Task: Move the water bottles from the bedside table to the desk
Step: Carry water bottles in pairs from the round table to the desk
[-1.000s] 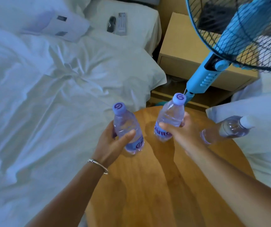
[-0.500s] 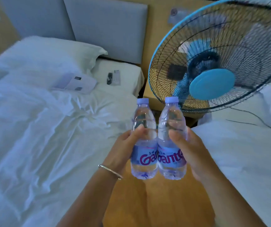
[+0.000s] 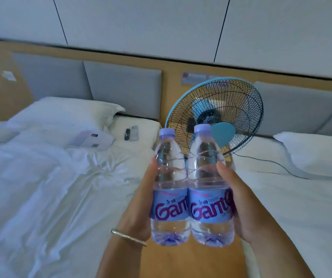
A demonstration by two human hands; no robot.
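We are holding two bottles upright, side by side: left hand gripping left bottle, right hand gripping right bottle, before the fan.

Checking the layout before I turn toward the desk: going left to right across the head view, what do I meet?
Left bed → booklet → remotes → left hand → left bottle → right bottle → right hand → right bed's pillow. The fan stands behind the bottles, so I leave it out.

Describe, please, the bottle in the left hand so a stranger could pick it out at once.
Start at the blue fan between the beds. Two upright water bottles are held before it, touching. Yours is the left bottle, gripped by the left hand with the wrist bangle.
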